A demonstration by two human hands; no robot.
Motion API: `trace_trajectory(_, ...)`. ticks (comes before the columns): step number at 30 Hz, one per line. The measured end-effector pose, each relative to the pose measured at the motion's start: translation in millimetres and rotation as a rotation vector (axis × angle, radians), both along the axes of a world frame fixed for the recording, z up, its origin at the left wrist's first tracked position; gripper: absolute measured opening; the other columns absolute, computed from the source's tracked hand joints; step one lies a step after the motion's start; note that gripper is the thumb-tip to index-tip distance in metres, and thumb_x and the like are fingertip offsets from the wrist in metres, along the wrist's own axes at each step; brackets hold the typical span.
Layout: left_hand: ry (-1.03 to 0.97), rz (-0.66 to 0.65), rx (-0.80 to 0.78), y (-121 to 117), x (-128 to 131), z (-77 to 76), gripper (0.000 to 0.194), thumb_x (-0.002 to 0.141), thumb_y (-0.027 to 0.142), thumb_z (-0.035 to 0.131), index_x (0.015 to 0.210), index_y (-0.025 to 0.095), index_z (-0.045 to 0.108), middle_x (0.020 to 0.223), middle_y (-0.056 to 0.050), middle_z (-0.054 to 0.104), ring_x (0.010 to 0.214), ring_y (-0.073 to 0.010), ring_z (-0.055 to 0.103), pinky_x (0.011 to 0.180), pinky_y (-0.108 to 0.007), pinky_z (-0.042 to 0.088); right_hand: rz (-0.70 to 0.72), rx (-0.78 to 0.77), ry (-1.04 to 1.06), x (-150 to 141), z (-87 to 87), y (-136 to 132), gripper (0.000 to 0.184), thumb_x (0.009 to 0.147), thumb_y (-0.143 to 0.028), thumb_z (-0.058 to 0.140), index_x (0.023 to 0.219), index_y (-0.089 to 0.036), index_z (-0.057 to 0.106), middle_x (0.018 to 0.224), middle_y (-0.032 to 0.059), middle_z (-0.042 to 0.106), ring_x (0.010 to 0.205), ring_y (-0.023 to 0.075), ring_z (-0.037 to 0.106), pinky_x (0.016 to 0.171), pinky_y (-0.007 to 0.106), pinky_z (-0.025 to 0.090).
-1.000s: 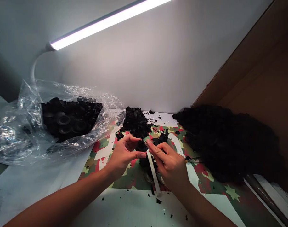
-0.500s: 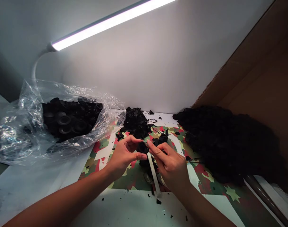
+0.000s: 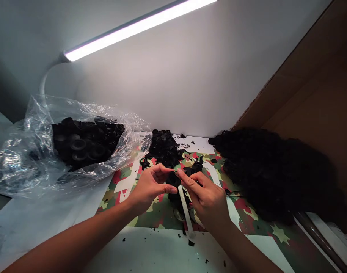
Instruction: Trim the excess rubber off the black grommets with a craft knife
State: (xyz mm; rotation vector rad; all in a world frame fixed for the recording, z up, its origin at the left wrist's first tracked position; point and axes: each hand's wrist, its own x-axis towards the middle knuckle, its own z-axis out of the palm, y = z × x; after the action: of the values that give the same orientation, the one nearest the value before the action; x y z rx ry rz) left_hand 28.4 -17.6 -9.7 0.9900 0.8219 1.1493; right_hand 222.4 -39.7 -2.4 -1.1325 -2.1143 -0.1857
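My left hand (image 3: 149, 185) pinches a small black rubber part (image 3: 172, 179) between thumb and fingers, low over the camouflage-patterned mat (image 3: 159, 212). My right hand (image 3: 208, 199) is closed around a thin white-handled tool (image 3: 186, 212), whose tip meets the part. A few more black parts lie on the mat just under both hands.
A clear plastic bag (image 3: 28, 159) holding several black rubber rings (image 3: 82, 142) sits at the left. A heap of black trimmings (image 3: 163, 146) lies behind the hands, and a large dark pile (image 3: 278, 170) at the right beside a cardboard wall (image 3: 318, 94). A lamp bar (image 3: 139, 26) shines overhead.
My left fingers have closed a little more on the black part and turned it slightly; both hands stay in nearly the same place.
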Motion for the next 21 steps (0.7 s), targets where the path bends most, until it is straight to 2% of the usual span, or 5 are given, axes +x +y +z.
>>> trace_trajectory(7,0.028,-0.032,-0.018,1.9,-1.9,7.2,0.039,0.049,0.014,0.094,0.08,0.016,0.072,0.067,0.004,0.061,0.058,-0.0089,0.051,0.057,-0.023,0.042,0.024,0.0,0.004,1.9,4.6,1.4,0.037,0.1,-0.018,0.05,0.133,-0.027,0.065,0.076,0.0012,0.062,0.057,0.0096,0.049,0.054,0.021,0.036)
trace_trajectory(17,0.026,-0.114,-0.052,5.4,-7.7,4.8,0.043,0.05,0.017,0.094,0.089,0.015,0.076,0.079,-0.002,0.069,0.071,-0.0132,0.057,0.062,-0.023,0.042,0.051,0.017,0.022,4.9,7.4,2.2,0.039,0.099,-0.016,0.053,0.133,-0.029,0.065,0.075,0.0004,0.063,0.059,0.0097,0.05,0.054,0.022,0.037)
trace_trajectory(21,-0.022,-0.168,-0.072,3.9,-6.8,7.3,0.042,0.051,0.021,0.094,0.088,0.015,0.077,0.08,-0.004,0.07,0.073,-0.015,0.06,0.065,-0.024,0.043,0.127,-0.116,0.194,4.1,5.5,5.1,0.039,0.099,-0.018,0.052,0.133,-0.031,0.064,0.078,0.0009,0.063,0.063,0.0109,0.054,0.056,0.022,0.042)
